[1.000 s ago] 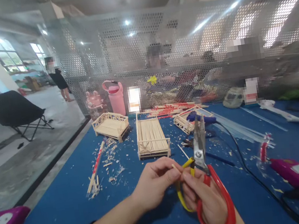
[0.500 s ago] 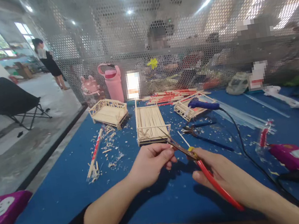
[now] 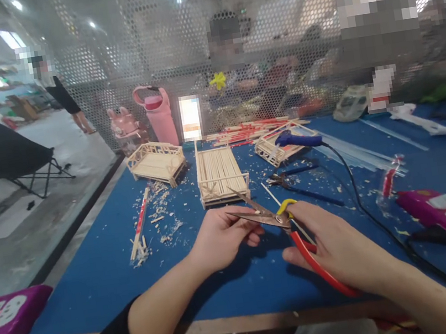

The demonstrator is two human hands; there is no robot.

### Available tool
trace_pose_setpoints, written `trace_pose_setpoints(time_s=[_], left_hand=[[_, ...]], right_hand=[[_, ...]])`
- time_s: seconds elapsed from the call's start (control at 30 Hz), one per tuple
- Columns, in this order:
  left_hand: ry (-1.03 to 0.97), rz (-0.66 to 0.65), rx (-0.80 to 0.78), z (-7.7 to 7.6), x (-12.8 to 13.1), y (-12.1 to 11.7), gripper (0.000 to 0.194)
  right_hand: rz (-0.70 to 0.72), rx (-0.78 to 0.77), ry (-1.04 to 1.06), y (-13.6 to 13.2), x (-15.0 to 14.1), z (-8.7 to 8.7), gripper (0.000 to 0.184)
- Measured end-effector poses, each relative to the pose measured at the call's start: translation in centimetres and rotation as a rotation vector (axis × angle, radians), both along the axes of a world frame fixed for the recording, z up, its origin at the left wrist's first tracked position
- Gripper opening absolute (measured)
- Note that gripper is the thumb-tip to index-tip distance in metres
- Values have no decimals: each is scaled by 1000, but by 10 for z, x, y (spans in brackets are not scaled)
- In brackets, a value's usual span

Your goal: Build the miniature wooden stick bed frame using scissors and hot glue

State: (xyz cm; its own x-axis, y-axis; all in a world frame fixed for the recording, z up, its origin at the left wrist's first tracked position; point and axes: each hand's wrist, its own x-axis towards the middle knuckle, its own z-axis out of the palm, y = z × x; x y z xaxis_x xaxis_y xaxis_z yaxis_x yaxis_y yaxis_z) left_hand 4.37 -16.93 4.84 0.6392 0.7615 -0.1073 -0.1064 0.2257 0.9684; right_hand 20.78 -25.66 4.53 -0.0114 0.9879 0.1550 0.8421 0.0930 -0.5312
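Note:
My right hand grips scissors by their red handle, with yellow on the other loop; the blades are spread. Those blades reach across the fingertips of my left hand, which is closed in a pinch. A small pale piece of wooden stick just shows at these fingertips; the rest is hidden. A thin stick runs beneath the scissors by my right hand; whether it is held, I cannot tell. Just beyond my hands stands a small stick-built bed frame with a slatted base and railing.
More stick models stand left and right. A blue hot-tool handle with a black cord, dark pliers, loose sticks and clear glue rods lie around. A pink bottle stands before the perforated metal screen. Wood scraps litter the blue mat.
The scissor blades have opened wider and moved slightly left over my left fingertips. My left hand keeps its pinch. The whole view has shifted a little.

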Motion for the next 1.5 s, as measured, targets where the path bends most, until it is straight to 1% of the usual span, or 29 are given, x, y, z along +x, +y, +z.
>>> trace_pose_setpoints(time_s=[0.07, 0.27, 0.37, 0.43, 0.5, 0.57, 0.63, 0.77, 0.93, 0.97, 1.0, 1.03, 1.17, 1.23, 1.3, 1.37, 1.5], left_hand=[[-28, 7, 3, -1, 0, 0, 3], [-77, 86, 3, -2, 2, -4, 14], [-86, 116, 35, -4, 3, -5, 15], [-71, 122, 106, -6, 2, -5, 13], [-50, 111, 219, -10, 0, -4, 11], [-30, 89, 331, -13, -2, -3, 11], [-10, 76, 399, -14, -4, -2, 13], [46, 60, 464, -11, -8, -4, 17], [175, 14, 705, -7, -11, -5, 20], [187, 12, 721, -7, -10, -5, 20], [186, 22, 701, -8, -9, -5, 22], [173, 44, 643, -9, -7, -4, 23], [62, 137, 319, -12, 0, -1, 29], [26, 158, 237, -11, 0, 1, 31], [14, 164, 220, -10, -1, 1, 30], [5, 157, 254, -9, -2, 1, 26], [-19, 118, 318, -10, -2, 1, 18]], right_hand=[[3, 9, 0, 0, 0, 0, 21], [-19, 69, -85, -2, 1, -2, 23], [-16, 76, -112, -2, 1, -2, 25], [-16, 75, -124, -1, 1, -1, 25], [-9, 78, -129, 0, 1, 0, 23], [-12, 84, -127, 1, 0, 0, 20], [-20, 81, -114, 1, -2, 0, 16], [-19, 54, -52, 2, -5, -5, 6], [-95, 15, -109, 5, -4, -9, 10], [-105, 9, -124, 7, -3, -9, 10], [-114, 7, -132, 8, -2, -8, 10], [-121, 11, -126, 10, -2, -7, 9], [-129, 22, -23, 16, -3, -3, 8], [-121, 29, 8, 17, -4, -3, 7], [-105, 51, 8, 17, -5, -4, 8], [-82, 67, 1, 17, -4, -5, 8], [-59, 52, -26, 15, -4, -4, 4]])
